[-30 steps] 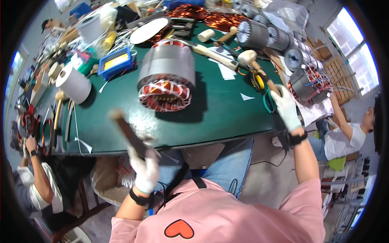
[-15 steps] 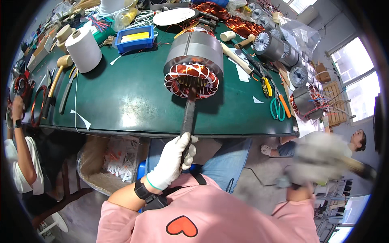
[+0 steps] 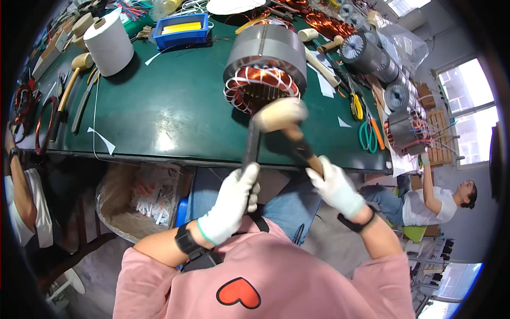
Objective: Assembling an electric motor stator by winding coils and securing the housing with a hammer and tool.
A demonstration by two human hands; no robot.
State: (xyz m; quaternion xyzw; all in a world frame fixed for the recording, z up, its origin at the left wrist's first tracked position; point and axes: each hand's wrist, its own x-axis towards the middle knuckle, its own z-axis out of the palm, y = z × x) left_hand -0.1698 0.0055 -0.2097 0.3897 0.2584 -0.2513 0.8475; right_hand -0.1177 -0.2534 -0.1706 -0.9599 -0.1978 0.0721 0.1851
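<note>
A motor stator point(image 3: 264, 50) lies on the green bench, its steel body facing up and its white-laced copper winding point(image 3: 265, 77) toward me. My left hand point(image 3: 227, 204), in a white glove, is closed round a long dark bar point(image 3: 251, 144). The bar points up toward the stator's bore; its far end is hidden behind the mallet head. My gloved right hand point(image 3: 336, 189) grips a mallet point(image 3: 280, 114) with a pale, motion-blurred head and a dark-wrapped handle. That head is over the bar's upper part, close to the winding; I cannot tell whether it touches.
Farther left stand a white thread cone point(image 3: 109, 48), another mallet point(image 3: 71, 80) and a blue tray point(image 3: 181, 33). At right lie yellow-handled pliers point(image 3: 356, 106) and green-handled scissors point(image 3: 366, 137). A scrap bin point(image 3: 114, 204) is below the bench edge. Co-workers sit at both sides.
My right hand has swung the mallet from far right in to the bar. The left hand keeps its grip. The view has shifted slightly, and the co-worker at right shows more fully.
</note>
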